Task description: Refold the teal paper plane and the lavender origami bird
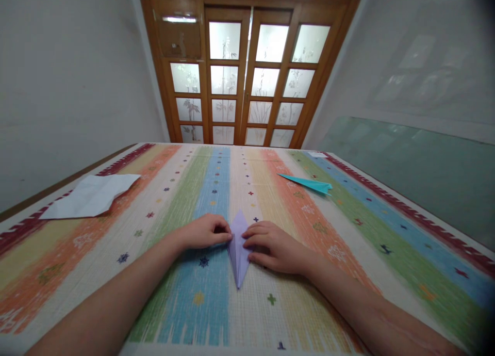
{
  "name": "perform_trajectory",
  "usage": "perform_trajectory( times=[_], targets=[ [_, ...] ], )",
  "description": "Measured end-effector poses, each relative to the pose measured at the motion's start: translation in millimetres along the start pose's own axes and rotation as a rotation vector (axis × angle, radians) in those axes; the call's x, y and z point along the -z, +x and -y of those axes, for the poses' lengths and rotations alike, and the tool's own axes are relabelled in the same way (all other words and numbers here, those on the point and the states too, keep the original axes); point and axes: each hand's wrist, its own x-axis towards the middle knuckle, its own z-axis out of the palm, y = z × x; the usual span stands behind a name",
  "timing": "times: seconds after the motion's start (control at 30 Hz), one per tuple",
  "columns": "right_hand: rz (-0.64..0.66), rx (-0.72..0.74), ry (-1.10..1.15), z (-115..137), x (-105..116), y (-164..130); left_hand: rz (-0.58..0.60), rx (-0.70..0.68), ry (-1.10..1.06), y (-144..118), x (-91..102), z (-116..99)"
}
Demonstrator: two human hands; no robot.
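A piece of purple origami paper (238, 253), folded into a long narrow diamond, lies on the striped tablecloth with one point toward me. My left hand (207, 231) pinches its left edge between thumb and curled fingers. From the right side, my right hand (273, 246) rests its outstretched, slightly spread fingertips on the paper's edge. A vertical fold line runs down the near half of the diamond.
A turquoise folded paper plane (307, 183) lies beyond my right hand. At the left is a creased white sheet (91, 196). The tablecloth (154, 294) covers the table, with walls on both sides and wood-framed glass doors (243, 77) behind.
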Motion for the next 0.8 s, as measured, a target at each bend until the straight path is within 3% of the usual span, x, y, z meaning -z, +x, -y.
perform_trajectory(
  times=[0.3,0.53,0.8],
  targets=[
    [-0.003,-0.004,-0.006,-3,-2,0,-0.166,0.047,0.32,2,-21.0,-13],
    [-0.023,-0.007,-0.009,-6,-5,0,-0.028,-0.16,0.418,-3,-14.7,-21],
    [-0.022,-0.019,-0.011,-5,-6,0,0.035,-0.167,0.402,-7,-10.1,-25]
  ],
)
